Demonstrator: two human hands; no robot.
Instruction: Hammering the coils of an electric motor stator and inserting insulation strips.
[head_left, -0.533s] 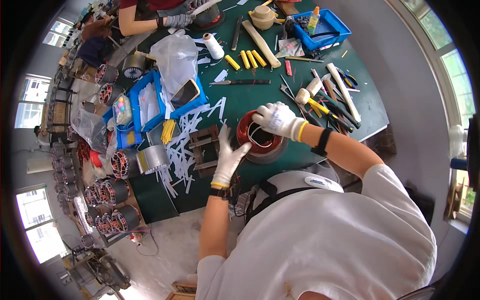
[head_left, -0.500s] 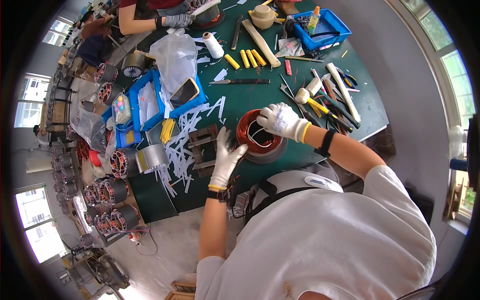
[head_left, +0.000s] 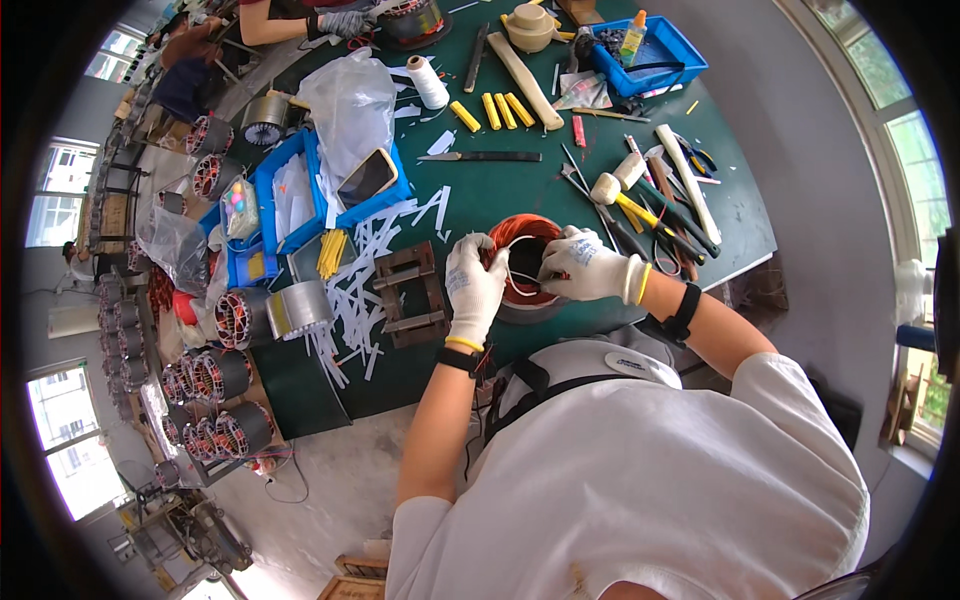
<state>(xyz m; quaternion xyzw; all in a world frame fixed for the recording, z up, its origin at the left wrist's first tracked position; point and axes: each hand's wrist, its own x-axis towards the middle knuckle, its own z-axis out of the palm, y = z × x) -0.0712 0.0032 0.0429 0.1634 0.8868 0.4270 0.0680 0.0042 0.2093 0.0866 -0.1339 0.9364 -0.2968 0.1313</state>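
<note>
A motor stator (head_left: 530,310) stands at the table's near edge, with orange-red wire windings (head_left: 522,226) around its dark bore. A loop of white cord or sleeved lead (head_left: 512,272) curves over the opening. My left hand (head_left: 474,284), in a white knit glove, is at the left rim, its fingers curled and thumb against them beside the loop. Gloved the same way, my right hand (head_left: 590,266) reaches over the right rim with fingertips pinched at the bore. What either pinch holds is hidden. Left of the stator lies a brown metal frame (head_left: 432,297).
White paper strips (head_left: 360,300) are scattered left of the frame, beside blue bins (head_left: 295,243). Mallets (head_left: 607,190), pliers and scissors lie at right. Yellow rolls (head_left: 465,116), a thread cone (head_left: 428,84) and a blue tray (head_left: 690,62) sit farther back. A co-worker's gloved hand (head_left: 343,23) works across the table.
My left hand has moved from the metal frame up and right onto the stator's rim, and its fingers have closed. My right hand has shifted slightly right and down, its fingertips now at the bore.
</note>
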